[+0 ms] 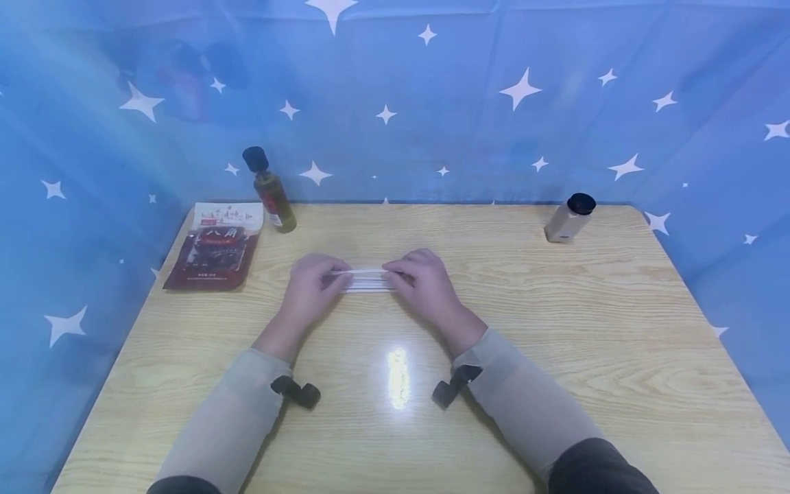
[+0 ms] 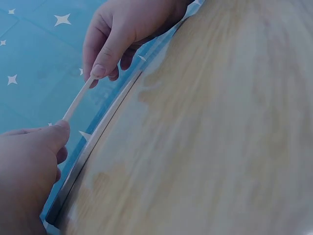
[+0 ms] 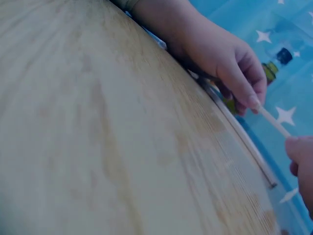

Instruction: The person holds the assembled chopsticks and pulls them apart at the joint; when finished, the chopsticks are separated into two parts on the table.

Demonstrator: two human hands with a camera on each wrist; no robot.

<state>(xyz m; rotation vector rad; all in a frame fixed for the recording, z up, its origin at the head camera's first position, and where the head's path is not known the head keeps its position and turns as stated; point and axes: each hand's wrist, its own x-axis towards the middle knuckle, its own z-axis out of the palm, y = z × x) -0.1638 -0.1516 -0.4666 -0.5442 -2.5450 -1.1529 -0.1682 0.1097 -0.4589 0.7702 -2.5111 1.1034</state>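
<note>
A thin, straight white stick (image 1: 369, 272) spans the gap between my two hands, roughly level. My left hand (image 1: 313, 285) pinches its left end between thumb and fingers. At the other end, my right hand (image 1: 426, 283) pinches it the same way. Both wrist views show the stick (image 2: 78, 99) raised over the table, with the thumb tips on it. Just beneath lies a flat, narrow pale thing (image 1: 368, 285) with dark lines along it, its ends partly hidden by my hands. From the side it looks like a thin bar (image 3: 247, 144).
Back left on the wooden table (image 1: 586, 357) lie a dark red spice packet (image 1: 212, 257) and a white packet part (image 1: 228, 214) behind it. Beside them stands a dark-capped sauce bottle (image 1: 274, 201). A black-lidded jar (image 1: 569, 218) stands back right. A blue starred cloth (image 1: 395, 82) hangs behind.
</note>
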